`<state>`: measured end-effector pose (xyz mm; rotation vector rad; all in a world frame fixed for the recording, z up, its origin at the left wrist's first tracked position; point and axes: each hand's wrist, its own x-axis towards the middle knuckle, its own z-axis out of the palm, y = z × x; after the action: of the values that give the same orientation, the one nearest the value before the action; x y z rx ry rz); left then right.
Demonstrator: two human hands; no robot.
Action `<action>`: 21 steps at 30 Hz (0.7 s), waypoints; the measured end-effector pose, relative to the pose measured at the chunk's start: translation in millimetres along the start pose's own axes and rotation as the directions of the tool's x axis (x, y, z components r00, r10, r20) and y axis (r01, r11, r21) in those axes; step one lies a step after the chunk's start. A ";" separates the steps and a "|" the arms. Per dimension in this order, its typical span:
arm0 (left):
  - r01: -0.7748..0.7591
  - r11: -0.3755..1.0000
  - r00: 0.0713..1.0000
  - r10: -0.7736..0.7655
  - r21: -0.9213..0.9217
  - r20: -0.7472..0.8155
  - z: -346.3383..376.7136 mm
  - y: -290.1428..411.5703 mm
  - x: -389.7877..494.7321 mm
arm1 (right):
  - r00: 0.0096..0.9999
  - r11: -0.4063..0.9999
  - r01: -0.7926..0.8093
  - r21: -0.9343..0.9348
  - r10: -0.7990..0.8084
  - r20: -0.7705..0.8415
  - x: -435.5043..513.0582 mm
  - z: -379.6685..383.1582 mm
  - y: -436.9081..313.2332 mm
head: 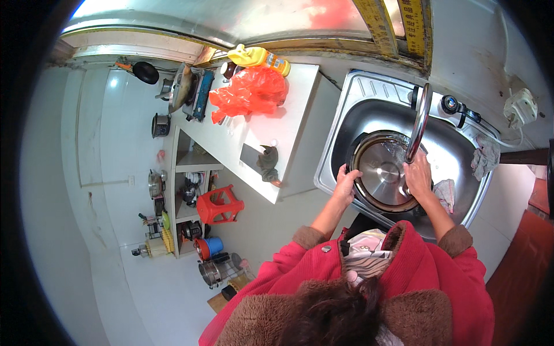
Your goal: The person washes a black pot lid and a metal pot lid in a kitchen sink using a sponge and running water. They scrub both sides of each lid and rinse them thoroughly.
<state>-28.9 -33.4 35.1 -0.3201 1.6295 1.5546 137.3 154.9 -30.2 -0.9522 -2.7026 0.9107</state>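
A round stainless steel pot (381,173) with a dark rim sits in the metal sink (458,142). Clear water shows inside it, near the far wall. My left hand (345,185) grips the pot's left edge, thumb over the rim. Over the pot's right side is my right hand (418,175), below the end of the curved chrome faucet (423,116). A small shiny metal part shows by its fingers; whether the hand holds it I cannot tell. To the right of that hand, a pale wet cloth (446,194) lies against the sink wall.
A grey rag (485,156) drapes over the sink's right rim. Left of the sink, a white counter (298,112) bears a red plastic bag (253,93), a yellow jug (259,59) and a dark cloth item (268,163). A red stool (220,205) stands on the floor beyond.
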 end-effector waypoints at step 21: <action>-0.223 0.954 0.974 0.227 0.200 0.003 19.8 -21.6 -24.7 | 0.989 0.994 0.105 0.037 -0.100 -0.111 8.7 24.0 -1.8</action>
<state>8.8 -28.4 39.8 -0.0422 1.8725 1.5393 121.9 147.0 -49.2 -0.8209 -2.6034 0.8663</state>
